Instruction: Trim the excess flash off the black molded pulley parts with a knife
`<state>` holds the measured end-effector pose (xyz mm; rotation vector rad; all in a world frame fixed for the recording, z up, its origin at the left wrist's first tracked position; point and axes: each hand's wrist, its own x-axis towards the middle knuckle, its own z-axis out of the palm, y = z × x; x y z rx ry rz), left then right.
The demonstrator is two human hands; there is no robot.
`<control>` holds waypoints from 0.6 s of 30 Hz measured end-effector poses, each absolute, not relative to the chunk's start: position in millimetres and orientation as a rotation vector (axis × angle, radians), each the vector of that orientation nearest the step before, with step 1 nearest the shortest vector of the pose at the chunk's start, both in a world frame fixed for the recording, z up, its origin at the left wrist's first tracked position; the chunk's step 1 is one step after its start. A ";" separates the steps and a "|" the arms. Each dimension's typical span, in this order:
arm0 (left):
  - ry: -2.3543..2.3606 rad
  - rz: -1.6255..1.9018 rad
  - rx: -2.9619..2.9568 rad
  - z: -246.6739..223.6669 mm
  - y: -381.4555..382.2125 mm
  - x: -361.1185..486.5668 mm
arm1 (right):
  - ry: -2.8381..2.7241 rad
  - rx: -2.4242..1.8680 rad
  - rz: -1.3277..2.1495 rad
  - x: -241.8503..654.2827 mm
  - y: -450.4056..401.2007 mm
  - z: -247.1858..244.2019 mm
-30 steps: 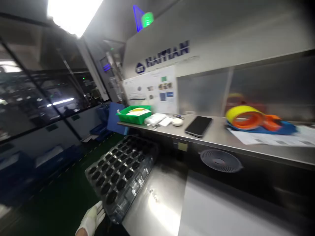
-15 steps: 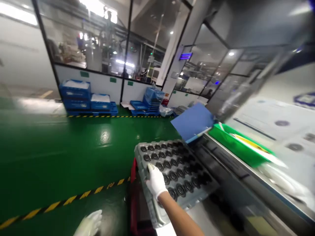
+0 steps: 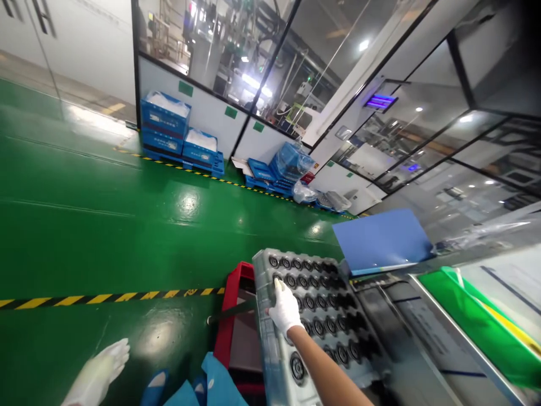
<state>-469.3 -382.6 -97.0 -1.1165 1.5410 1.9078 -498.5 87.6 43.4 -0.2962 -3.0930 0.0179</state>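
Head cam, tilted, looks fwd & dn, close over tray (image 3: 275,361), green flr (image 3: 84,242) beyond.

My view has swung left, losing the phone and tape. My right hand (image 3: 285,309), unseen a second ago, now touches the tray (image 3: 273,361); my left hand (image 3: 101,369), then at its corner, has moved clear, over the floor (image 3: 160,242).

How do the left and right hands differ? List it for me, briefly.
Place: the right hand is on the left edge of the black-part tray; the left hand is held out over the green floor, apart from the tray.
Pose: the left hand's fingers are extended; the right hand's reach over the tray edge.
Both wear pale gloves.
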 end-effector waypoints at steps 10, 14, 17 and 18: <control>1.364 1.985 -0.848 -58.9 -280.5 -499.1 | -3.035 -0.065 0.027 -499.5 81.1 54.1; 1.251 2.007 -0.604 -28.4 -208.4 -507.3 | -3.004 0.110 0.052 -497.4 65.5 65.6; 1.122 2.018 -0.416 4.6 -129.6 -514.2 | -2.960 0.182 0.094 -495.2 64.0 75.3; 1.067 2.015 -0.362 15.1 -102.6 -516.7 | -2.942 0.195 0.111 -494.6 65.1 78.3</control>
